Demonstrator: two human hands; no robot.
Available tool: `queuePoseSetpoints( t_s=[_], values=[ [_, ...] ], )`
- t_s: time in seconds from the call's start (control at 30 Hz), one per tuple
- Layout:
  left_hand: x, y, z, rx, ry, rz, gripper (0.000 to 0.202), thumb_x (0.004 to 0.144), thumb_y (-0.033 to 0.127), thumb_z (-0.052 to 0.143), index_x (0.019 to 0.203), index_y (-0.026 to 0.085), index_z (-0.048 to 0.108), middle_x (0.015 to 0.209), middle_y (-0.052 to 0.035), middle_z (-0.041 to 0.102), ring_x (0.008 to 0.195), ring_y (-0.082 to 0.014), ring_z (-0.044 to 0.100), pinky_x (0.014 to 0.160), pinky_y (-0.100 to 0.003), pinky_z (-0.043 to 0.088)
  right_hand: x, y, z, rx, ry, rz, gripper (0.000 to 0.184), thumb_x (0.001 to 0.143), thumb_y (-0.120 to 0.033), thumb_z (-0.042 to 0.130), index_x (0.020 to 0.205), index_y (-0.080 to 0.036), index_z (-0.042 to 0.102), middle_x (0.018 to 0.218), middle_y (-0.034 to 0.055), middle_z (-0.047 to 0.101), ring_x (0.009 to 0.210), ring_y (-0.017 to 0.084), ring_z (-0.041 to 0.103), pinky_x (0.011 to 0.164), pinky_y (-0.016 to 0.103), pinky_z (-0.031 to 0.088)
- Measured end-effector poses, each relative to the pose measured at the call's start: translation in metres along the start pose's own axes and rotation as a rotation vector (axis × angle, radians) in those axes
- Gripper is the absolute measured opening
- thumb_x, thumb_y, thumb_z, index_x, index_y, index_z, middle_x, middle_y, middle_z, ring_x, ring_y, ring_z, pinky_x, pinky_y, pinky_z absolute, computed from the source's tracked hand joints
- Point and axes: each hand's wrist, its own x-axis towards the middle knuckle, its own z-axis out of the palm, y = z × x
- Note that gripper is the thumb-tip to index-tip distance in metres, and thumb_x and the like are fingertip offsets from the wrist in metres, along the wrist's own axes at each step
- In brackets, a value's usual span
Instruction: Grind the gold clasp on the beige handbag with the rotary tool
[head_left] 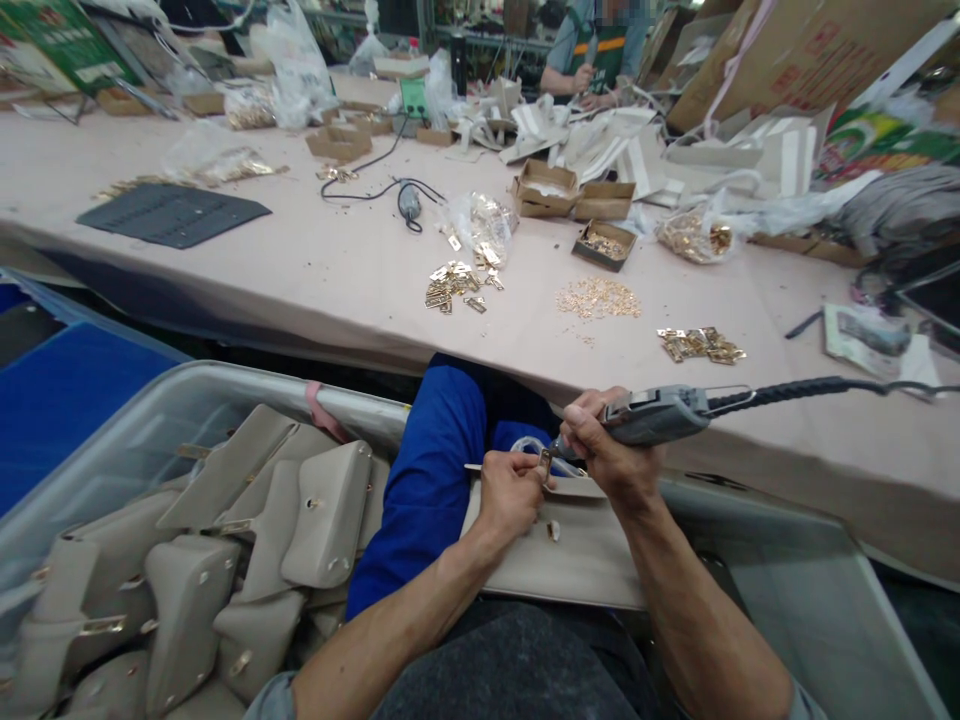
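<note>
My right hand [611, 445] is wrapped round a grey electric screwdriver [660, 415], its cord running off to the right. The tool's tip points down-left at a small gold metal plate [545, 460]. My left hand [514, 490] pinches that plate at the edge of a beige handbag [570, 565] lying on my lap. Another small metal fitting [553, 530] sits on the bag's front. Whether a screw is at the tip is too small to tell.
Left of me, a plastic bin [202, 375] holds several beige bags. On the table [337, 290] lie gold plates [450, 285], loose screws [600, 297], more fittings [701, 345], small boxes [547, 190] and another screwdriver [409, 203]. Opposite, a co-worker [596, 60] handles a tool.
</note>
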Motion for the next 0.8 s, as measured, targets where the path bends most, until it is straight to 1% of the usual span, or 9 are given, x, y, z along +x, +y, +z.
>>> queuePoseSetpoints(
  t_s=[0.13, 0.27, 0.4, 0.53, 0.67, 0.8],
  values=[
    [0.001, -0.003, 0.0, -0.031, -0.001, 0.02, 0.021, 0.081, 0.024, 0.067, 0.071, 0.009, 0.078, 0.047, -0.0004, 0.052, 0.033, -0.0085, 0.039, 0.036, -0.019, 0.028, 0.0, -0.001, 0.002, -0.001, -0.035, -0.006, 0.031, 0.086, -0.032, 0.09, 0.076, -0.021, 0.062, 0.068, -0.0022, 0.06, 0.051, 0.014, 0.055, 0.045, 0.027, 0.046],
    [0.002, -0.001, 0.002, -0.078, -0.012, -0.005, 0.02, 0.079, 0.025, 0.07, 0.069, 0.009, 0.077, 0.045, -0.0005, 0.052, 0.031, -0.0085, 0.036, 0.034, -0.02, 0.029, 0.003, -0.011, 0.002, 0.057, -0.01, -0.076, 0.029, 0.091, -0.027, 0.084, 0.073, -0.021, 0.062, 0.065, -0.0026, 0.058, 0.051, 0.014, 0.054, 0.048, 0.027, 0.046],
    [0.004, -0.001, 0.003, -0.079, -0.008, -0.009, 0.02, 0.078, 0.025, 0.07, 0.069, 0.008, 0.076, 0.045, -0.0018, 0.052, 0.031, -0.0092, 0.037, 0.031, -0.02, 0.028, 0.004, -0.018, -0.001, 0.09, 0.019, -0.122, 0.025, 0.094, -0.021, 0.079, 0.074, -0.02, 0.063, 0.064, -0.0023, 0.056, 0.052, 0.014, 0.054, 0.05, 0.027, 0.046],
    [0.006, -0.004, 0.003, -0.069, 0.005, -0.014, 0.021, 0.08, 0.026, 0.071, 0.071, 0.008, 0.078, 0.048, -0.0034, 0.057, 0.031, -0.0089, 0.037, 0.031, -0.02, 0.029, 0.002, -0.014, -0.006, 0.079, -0.018, -0.097, 0.024, 0.094, -0.017, 0.079, 0.076, -0.02, 0.063, 0.065, -0.0022, 0.057, 0.053, 0.013, 0.054, 0.052, 0.028, 0.046],
    [0.006, -0.006, 0.003, -0.073, 0.007, -0.014, 0.018, 0.079, 0.021, 0.069, 0.07, 0.008, 0.078, 0.046, -0.0006, 0.053, 0.03, -0.0075, 0.035, 0.032, -0.019, 0.026, -0.001, -0.009, -0.006, 0.091, 0.007, -0.089, 0.022, 0.093, -0.015, 0.08, 0.079, -0.02, 0.063, 0.067, -0.0026, 0.059, 0.051, 0.012, 0.054, 0.052, 0.028, 0.046],
    [0.005, -0.003, 0.003, -0.052, 0.01, -0.015, 0.018, 0.078, 0.018, 0.066, 0.07, 0.008, 0.078, 0.047, -0.0008, 0.053, 0.031, -0.0079, 0.036, 0.033, -0.019, 0.027, -0.001, -0.009, -0.005, 0.097, 0.003, -0.105, 0.022, 0.094, -0.013, 0.079, 0.078, -0.02, 0.065, 0.066, -0.0025, 0.059, 0.05, 0.012, 0.053, 0.053, 0.028, 0.046]
  ],
)
